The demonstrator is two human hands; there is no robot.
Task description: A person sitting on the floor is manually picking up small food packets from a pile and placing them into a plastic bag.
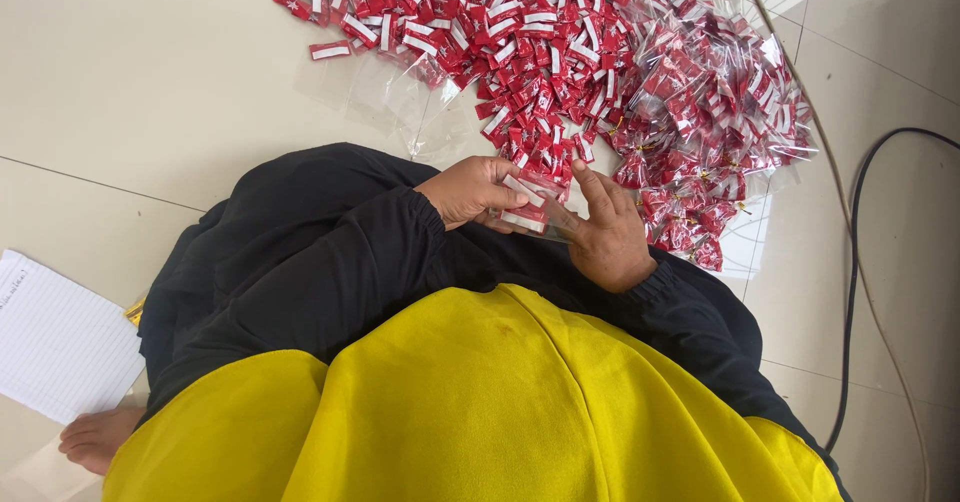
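Observation:
My left hand grips a small clear plastic bag holding a few red-and-white wrapped sweets, just above my lap. My right hand touches the bag's right side, fingers spread and pointing up. A large heap of loose red-and-white sweets lies on the tiled floor in front of my hands. To its right sits a pile of filled, tied clear bags. Empty clear bags lie flat on the floor left of the heap's near edge.
A lined white paper sheet lies on the floor at the left, by my bare foot. A black cable and a thin cord run along the floor at the right. My black sleeves and yellow garment fill the foreground.

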